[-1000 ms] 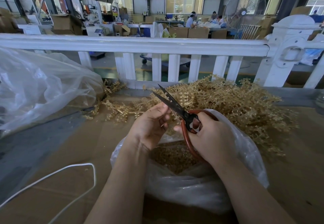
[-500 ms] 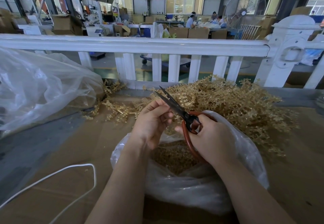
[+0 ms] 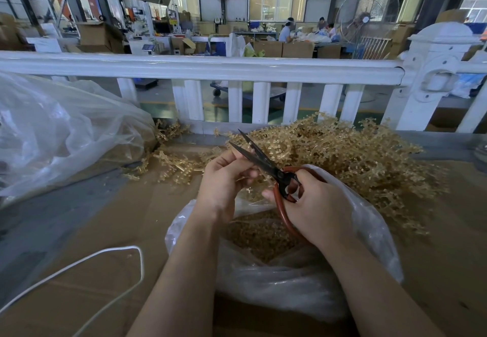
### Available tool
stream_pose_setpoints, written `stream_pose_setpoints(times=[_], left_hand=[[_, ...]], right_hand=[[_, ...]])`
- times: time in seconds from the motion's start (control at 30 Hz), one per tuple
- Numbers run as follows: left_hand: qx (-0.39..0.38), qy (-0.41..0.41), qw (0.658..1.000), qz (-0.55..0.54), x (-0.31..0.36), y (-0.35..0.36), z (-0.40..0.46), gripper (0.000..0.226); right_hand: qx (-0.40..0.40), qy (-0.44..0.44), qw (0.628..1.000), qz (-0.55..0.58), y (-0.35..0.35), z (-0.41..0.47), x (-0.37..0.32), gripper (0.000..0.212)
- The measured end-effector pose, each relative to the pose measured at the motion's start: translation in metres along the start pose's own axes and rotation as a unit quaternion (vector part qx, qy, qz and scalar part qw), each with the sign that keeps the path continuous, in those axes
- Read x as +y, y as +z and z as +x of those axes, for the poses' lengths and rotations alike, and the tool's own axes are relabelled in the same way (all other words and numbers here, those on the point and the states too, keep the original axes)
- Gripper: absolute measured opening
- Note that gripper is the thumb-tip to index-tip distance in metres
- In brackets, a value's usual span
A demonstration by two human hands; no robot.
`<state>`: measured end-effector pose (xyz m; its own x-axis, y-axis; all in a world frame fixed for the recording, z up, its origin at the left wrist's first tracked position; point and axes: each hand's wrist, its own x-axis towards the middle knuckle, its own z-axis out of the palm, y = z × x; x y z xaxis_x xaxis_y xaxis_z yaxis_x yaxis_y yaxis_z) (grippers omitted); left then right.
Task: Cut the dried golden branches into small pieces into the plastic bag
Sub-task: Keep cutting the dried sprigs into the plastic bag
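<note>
My right hand (image 3: 315, 206) grips the red handles of black-bladed scissors (image 3: 259, 158), whose blades stand slightly apart and point up-left. My left hand (image 3: 224, 178) pinches a thin golden sprig (image 3: 250, 193) just under the blades, above the open clear plastic bag (image 3: 369, 231). Small golden cut pieces (image 3: 261, 236) lie inside the bag. A big heap of golden branches (image 3: 355, 157) sits on the table behind the bag.
A white cord (image 3: 110, 255) loops over the brown cardboard tabletop (image 3: 131, 218) at the left. A large crumpled clear bag (image 3: 60, 131) fills the far left. A white railing (image 3: 237, 68) runs along the table's far edge, with a workshop beyond.
The scissors' blades have opened a little and risen slightly. My left hand has shifted its fingers on the sprig beneath them.
</note>
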<state>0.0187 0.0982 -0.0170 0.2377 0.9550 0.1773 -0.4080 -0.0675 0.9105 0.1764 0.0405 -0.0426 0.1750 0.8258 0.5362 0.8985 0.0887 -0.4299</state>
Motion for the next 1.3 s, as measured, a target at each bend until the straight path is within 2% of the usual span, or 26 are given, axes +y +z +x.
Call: stream_pose_setpoints(times=[0.63,0.9,1.07,1.17,1.3], left_hand=[[-0.041,-0.011,0.999,-0.029,-0.0046,-0.0031,0.0027,0.016],[0.02,0.058,0.998,-0.007,-0.0037,0.0,0.004,0.022],[0.053,0.109,0.992,0.047,-0.0037,0.0023,0.0024,0.02],[0.062,0.108,0.991,0.046,-0.0043,0.0029,0.0021,0.016],[0.047,0.108,0.992,0.047,-0.0057,0.001,0.0026,0.022]], right_hand=[[0.04,-0.028,0.999,-0.01,0.0018,-0.0002,0.0044,0.06],[0.005,0.009,1.0,0.006,-0.0001,0.0003,0.0023,0.074],[0.016,0.005,1.0,0.014,0.0005,-0.0006,0.0026,0.071],[0.019,0.005,1.0,0.021,0.0003,-0.0015,0.0025,0.07],[0.022,-0.001,1.0,0.014,-0.0009,-0.0018,0.0012,0.066]])
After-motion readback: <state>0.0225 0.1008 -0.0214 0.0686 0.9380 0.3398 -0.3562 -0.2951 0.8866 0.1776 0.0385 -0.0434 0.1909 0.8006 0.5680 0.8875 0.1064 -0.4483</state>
